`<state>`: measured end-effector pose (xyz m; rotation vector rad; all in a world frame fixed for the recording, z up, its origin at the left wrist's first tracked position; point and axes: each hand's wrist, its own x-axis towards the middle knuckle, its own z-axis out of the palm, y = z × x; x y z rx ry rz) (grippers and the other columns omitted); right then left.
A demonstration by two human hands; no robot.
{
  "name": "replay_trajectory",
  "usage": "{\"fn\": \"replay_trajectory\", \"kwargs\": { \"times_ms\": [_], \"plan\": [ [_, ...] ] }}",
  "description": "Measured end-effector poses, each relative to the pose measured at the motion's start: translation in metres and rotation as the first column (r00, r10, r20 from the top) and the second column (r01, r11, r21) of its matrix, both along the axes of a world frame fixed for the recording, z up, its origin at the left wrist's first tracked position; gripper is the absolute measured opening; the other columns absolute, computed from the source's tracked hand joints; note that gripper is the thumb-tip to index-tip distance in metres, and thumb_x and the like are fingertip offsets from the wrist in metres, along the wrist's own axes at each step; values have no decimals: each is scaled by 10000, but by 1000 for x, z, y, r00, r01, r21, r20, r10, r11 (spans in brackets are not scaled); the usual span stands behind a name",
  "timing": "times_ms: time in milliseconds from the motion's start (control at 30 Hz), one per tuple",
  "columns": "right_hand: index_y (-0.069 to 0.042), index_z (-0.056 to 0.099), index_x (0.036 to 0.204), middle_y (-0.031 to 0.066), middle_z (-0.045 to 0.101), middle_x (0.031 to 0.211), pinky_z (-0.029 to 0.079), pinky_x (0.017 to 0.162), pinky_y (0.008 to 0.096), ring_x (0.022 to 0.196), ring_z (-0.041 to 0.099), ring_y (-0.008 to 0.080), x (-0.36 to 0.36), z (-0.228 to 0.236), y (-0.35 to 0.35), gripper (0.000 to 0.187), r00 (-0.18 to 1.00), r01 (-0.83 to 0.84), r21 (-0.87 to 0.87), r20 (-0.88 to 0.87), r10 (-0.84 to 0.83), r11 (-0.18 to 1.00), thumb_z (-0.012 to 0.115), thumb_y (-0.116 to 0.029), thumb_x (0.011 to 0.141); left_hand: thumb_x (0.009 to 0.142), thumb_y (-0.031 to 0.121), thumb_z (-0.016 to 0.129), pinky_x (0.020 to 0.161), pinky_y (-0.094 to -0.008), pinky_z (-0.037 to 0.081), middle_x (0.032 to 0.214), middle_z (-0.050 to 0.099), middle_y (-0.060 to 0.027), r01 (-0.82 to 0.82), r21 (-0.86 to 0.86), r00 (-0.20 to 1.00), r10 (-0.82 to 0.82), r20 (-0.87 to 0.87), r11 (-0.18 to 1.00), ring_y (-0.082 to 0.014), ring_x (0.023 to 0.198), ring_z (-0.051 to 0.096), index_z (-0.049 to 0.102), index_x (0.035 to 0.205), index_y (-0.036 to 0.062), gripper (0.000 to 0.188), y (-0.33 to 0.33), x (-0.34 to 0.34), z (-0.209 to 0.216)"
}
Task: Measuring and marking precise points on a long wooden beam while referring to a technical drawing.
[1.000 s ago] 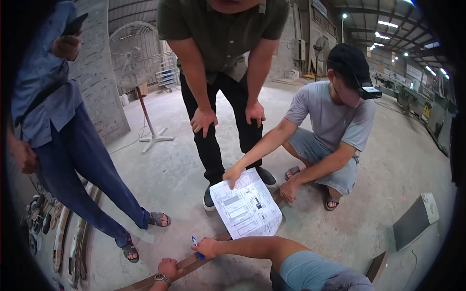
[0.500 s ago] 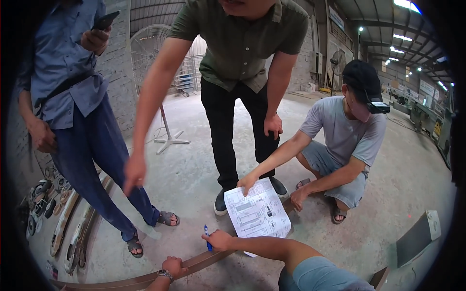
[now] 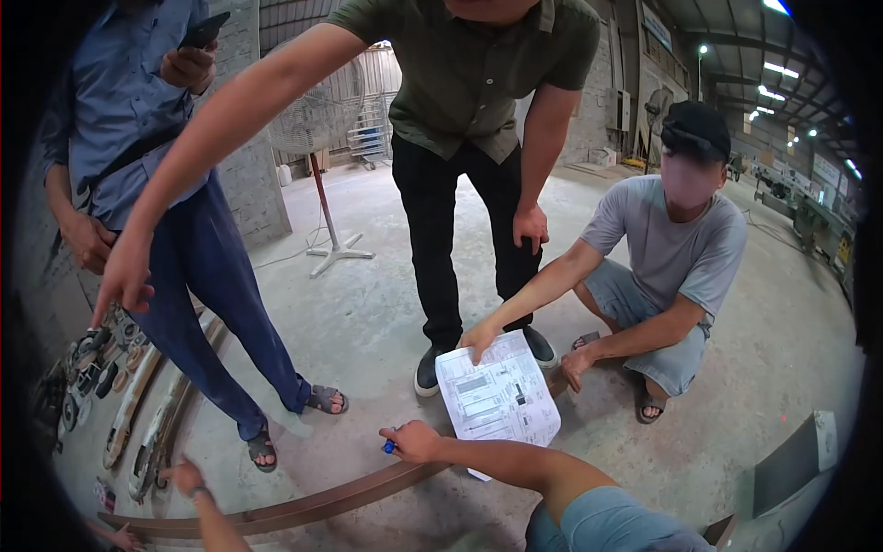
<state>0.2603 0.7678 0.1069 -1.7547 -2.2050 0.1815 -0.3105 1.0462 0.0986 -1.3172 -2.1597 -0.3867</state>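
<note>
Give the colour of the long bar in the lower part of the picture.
The long bar is brown; it shows best in the head view.

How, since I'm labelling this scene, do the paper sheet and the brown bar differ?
The paper sheet is white with dark printed markings; the brown bar is plain. The sheet is broad and short, while the bar is narrow and far longer. The crouching person's hand holds the sheet; the bar runs low along the floor. Both are partly covered.
</note>
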Motion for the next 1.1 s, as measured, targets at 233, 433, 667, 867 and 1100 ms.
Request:
{"fn": "replay_trajectory", "kwargs": {
  "times_ms": [233, 433, 667, 867, 1100],
  "plan": [
    [-130, 512, 1207, 185, 676, 801, 511, 669, 537, 760, 664, 413, -6, -19, 14, 371, 1000, -5, -7, -27, 5, 1000, 610, -310, 898, 790, 543, 639, 901, -490, 514, 1084, 613, -339, -438, 207, 605, 117, 787, 875, -425, 1020, 654, 256, 1187, -123, 865, -22, -163, 73],
    [-124, 510, 1164, 181, 673, 778, 506, 657, 538, 743, 662, 415, -8, -11, 17, 343, 1000, -2, 8, 27, 2, 1000, 616, -310, 896, 782, 552, 627, 927, -462, 518, 1121, 620, -367, -345, 219, 540, 2, 842, 913, -448, 1050, 655, 218, 1251, -129, 922, -35, -89, 79],
    [-122, 530, 1110, 175, 668, 781, 508, 661, 532, 749, 665, 408, -1, -11, 5, 303, 995, 12, -55, 98, -7, 998, 618, -309, 888, 870, 473, 587, 933, -557, 480, 1117, 635, -369, -313, 157, 437, -4, 899, 937, -499, 1033, 644, 253, 1283, -19, 724, -66, -1, -2],
    [-122, 541, 1098, 176, 665, 793, 507, 660, 532, 748, 663, 405, 10, -25, 6, 300, 992, 0, -71, 123, 8, 997, 620, -315, 883, 888, 403, 603, 815, -497, 537, 1005, 679, -319, -236, 89, 513, 46, 857, 968, -465, 863, 688, 282, 1306, -36, 687, -53, 11, -26],
    [-90, 577, 1029, 182, 670, 805, 516, 681, 527, 776, 668, 404, -8, -26, 15, 276, 999, -11, -50, 52, 14, 999, 634, -300, 858, 897, 343, 640, 813, -566, 530, 1028, 688, -310, 167, 173, 803, -236, 547, 971, -496, 938, 661, 262, 1509, 31, 783, -44, 48, -31]
  ]
}}
